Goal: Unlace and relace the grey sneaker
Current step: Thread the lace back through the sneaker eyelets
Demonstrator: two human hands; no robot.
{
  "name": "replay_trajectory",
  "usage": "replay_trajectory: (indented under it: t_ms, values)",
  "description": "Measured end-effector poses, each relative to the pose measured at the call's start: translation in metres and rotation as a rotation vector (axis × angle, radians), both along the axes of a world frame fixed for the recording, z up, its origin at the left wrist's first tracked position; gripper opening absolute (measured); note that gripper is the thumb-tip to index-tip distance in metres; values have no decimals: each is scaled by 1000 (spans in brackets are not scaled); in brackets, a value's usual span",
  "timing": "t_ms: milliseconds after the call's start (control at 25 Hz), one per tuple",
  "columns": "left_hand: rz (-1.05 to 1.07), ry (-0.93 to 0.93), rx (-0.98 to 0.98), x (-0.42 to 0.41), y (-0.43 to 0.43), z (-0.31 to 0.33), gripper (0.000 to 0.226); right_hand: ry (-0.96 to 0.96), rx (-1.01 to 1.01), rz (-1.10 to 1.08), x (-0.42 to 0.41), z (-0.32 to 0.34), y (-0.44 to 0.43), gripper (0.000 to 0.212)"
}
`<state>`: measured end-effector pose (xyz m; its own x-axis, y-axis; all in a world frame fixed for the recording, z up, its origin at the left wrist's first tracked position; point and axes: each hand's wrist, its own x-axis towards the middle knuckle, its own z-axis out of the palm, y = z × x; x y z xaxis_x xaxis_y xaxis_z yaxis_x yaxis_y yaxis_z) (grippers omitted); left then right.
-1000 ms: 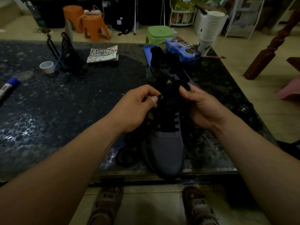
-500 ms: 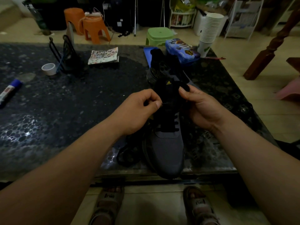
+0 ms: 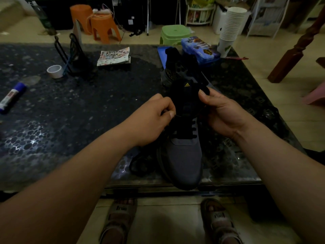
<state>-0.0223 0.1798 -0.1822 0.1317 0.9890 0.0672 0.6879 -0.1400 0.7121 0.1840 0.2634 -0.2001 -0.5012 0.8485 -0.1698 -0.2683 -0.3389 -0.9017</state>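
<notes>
Far left, on the dark pebble-patterned desk point(image 3: 70, 120): a blue-capped marker point(image 3: 12, 98), then a tape roll point(image 3: 54, 71) beside a black wire stand point(image 3: 73, 55), and a printed sheet point(image 3: 114, 56) farther back.

Centre left: my left hand point(image 3: 151, 120), fingers point(image 3: 167, 110) curled, thumb and forefinger closed in a pinch on the black lace point(image 3: 144, 162) at the left side of the eyelet rows. The loose length of this lace lies in a loop on the desk, just left of the toe.

Centre: the grey sneaker point(image 3: 184, 159), sole down at the near edge of the desk. Its long axis runs from me toward the far side; the toe points at me and overhangs the edge, the heel points away. The lower eyelet rows carry lace.

Centre right: my right hand point(image 3: 223, 113), thumb on top and fingers curled beneath, gripping the sneaker's raised black tongue and collar.

Behind it: a second sneaker point(image 3: 175, 67), then a blue case point(image 3: 200, 50) and a stack of paper cups point(image 3: 230, 27) at the far right corner.
</notes>
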Motion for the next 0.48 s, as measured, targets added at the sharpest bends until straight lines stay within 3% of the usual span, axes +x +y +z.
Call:
replay_trajectory:
  t_ms: [200, 480]
  values:
    - [15, -94, -87, -1, 2, 0, 11, 11, 2, 1, -2, 0, 0, 35]
    - [48, -70, -86, 10, 1, -1, 9, -19, 5, -10, -6, 6, -4, 26]
